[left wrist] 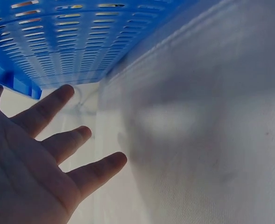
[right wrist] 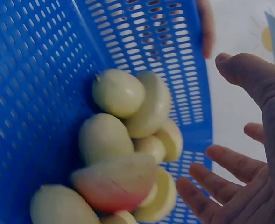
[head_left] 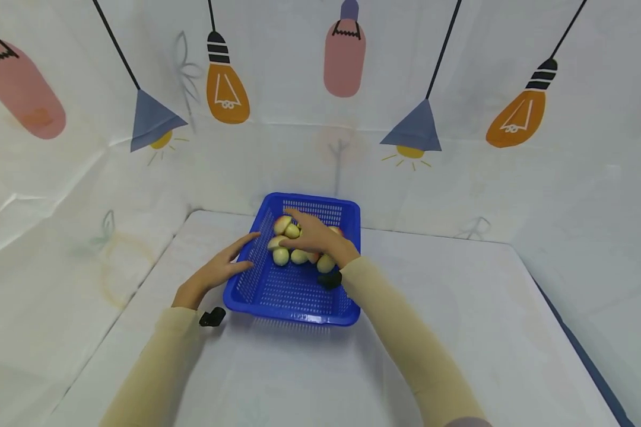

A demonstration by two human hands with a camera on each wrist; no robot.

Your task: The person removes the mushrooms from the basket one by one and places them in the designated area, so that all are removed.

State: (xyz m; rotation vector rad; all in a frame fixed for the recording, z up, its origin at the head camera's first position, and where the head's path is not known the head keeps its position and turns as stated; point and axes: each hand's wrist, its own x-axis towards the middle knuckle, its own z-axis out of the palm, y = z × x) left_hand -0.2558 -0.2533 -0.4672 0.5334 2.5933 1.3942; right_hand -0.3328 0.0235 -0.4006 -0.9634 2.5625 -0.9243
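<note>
A blue slotted plastic basket [head_left: 291, 296] sits on the white table and holds several pale yellow apple pieces [head_left: 281, 256], some with red skin. My right hand [head_left: 312, 234] hovers over the pieces with fingers spread and straight; in the right wrist view the hand [right wrist: 249, 172] is open beside the apple pieces [right wrist: 118, 93] and grips nothing. My left hand [head_left: 225, 265] rests with straight fingers against the basket's left wall. In the left wrist view its fingers [left wrist: 58, 140] lie spread below the basket wall [left wrist: 67, 42].
White sheets printed with lamps and bulbs [head_left: 227, 89] wall in the table [head_left: 459, 332] at the back and both sides. A dark strip [head_left: 587, 362] runs along the table's right edge. Black wrist camera mounts [head_left: 212, 318] sit at both sleeves.
</note>
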